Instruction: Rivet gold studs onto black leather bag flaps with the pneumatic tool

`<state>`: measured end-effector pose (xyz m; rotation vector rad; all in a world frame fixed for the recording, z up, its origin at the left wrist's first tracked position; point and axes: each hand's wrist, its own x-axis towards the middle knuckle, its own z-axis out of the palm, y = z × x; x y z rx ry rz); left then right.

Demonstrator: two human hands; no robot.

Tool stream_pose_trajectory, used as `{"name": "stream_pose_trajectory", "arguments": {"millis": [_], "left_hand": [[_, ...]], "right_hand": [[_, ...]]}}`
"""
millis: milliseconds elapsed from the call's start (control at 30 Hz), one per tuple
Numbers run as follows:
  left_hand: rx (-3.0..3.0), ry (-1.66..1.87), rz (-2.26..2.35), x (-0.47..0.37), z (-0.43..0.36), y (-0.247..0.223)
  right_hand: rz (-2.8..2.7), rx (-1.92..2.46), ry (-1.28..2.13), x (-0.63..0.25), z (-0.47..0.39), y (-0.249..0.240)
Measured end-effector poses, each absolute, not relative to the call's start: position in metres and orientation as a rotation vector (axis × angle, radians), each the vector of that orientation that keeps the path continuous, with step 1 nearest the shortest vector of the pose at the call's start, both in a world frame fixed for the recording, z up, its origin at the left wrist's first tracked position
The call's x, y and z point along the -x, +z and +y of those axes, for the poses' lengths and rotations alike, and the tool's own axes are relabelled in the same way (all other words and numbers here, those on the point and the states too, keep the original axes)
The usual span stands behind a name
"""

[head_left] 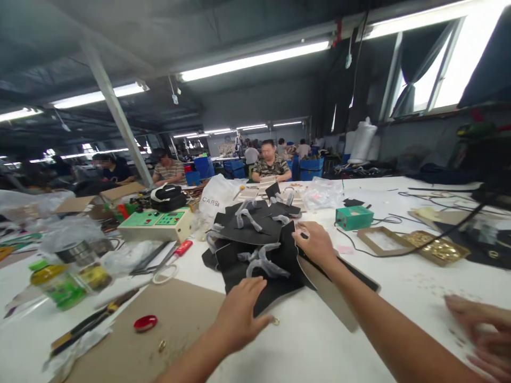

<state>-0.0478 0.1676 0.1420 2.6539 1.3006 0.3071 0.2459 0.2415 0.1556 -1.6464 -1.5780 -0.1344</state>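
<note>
A pile of black sheet pieces (251,226) with plastic-wrapped handles (261,261) lies in the middle of the white table. At the pile's near edge is my left hand (242,314), palm down, fingers spread, touching the lowest front piece. My right hand (315,240) is at the pile's right side, its fingers bent in a pinch on the edge of a black piece (289,247). Under my right forearm lies a flat piece with a grey-brown face (331,292). A small gold ring (275,321) is by my left thumb.
Another person's hand (479,324) is at the right edge. A teal box (354,217) and a tray of gold parts (435,247) stand right. Left are a control box (159,226), a bottle (59,284), pliers (93,322) and brown board (159,314). A person (271,165) sits opposite.
</note>
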Motion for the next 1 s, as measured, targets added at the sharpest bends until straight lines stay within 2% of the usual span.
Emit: {"name": "stream_pose_trajectory", "arguments": {"millis": [133, 233, 333, 467, 567, 667, 767, 1000], "left_hand": [[-2.638, 0.189, 1.427, 0.056, 0.138, 0.075], [-2.687, 0.226, 1.525, 0.053, 0.139, 0.059], [-2.691, 0.269, 1.592, 0.049, 0.148, 0.057], [-2.683, 0.272, 1.662, 0.043, 0.156, 0.061], [-2.693, 0.268, 1.692, 0.035, 0.161, 0.063], [-2.691, 0.27, 1.729, 0.022, 0.167, 0.063], [-2.684, 0.258, 1.759, 0.008, 0.175, 0.064], [-2.641, 0.233, 1.831, 0.004, 0.213, 0.085]], "right_hand": [[-1.502, 1.956, -0.108, -0.267, 0.177, 0.098], [-1.649, 2.15, -0.122, -0.264, 0.147, 0.059], [-1.763, 2.188, -0.241, -0.261, 0.136, 0.042], [-1.749, 2.143, -0.321, -0.267, 0.138, 0.048], [-1.488, 2.179, -0.358, -0.284, 0.142, 0.06], [-1.214, 2.27, -0.102, -0.31, 0.147, 0.071], [-1.255, 2.253, 0.16, -0.328, 0.155, 0.077], [-1.489, 1.805, 0.175, -0.304, 0.191, 0.108]]}}
